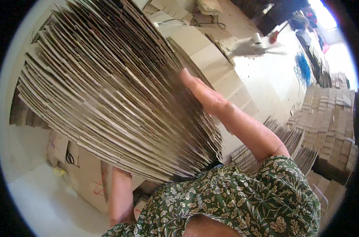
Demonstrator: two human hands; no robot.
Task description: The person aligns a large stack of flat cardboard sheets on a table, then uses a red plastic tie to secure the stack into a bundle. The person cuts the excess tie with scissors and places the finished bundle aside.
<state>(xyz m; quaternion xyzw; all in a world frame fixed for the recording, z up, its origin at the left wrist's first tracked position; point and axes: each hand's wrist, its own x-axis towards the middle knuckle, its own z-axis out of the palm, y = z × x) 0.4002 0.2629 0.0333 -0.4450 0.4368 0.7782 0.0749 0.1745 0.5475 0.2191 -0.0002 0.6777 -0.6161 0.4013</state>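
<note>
Pale concrete floor (266,79) spreads behind everything I see, with stacked flat cartons (329,114) along its right side and a blue cord bundle (303,67) farther back. Filling my view is a thick bundle of flattened cardboard sheets (108,91), tilted, edges toward me. My right hand (201,93) lies flat against its right face, fingers straight. My left forearm (120,193) rises beneath the bundle; that hand is hidden, so I cannot tell its grip.
</note>
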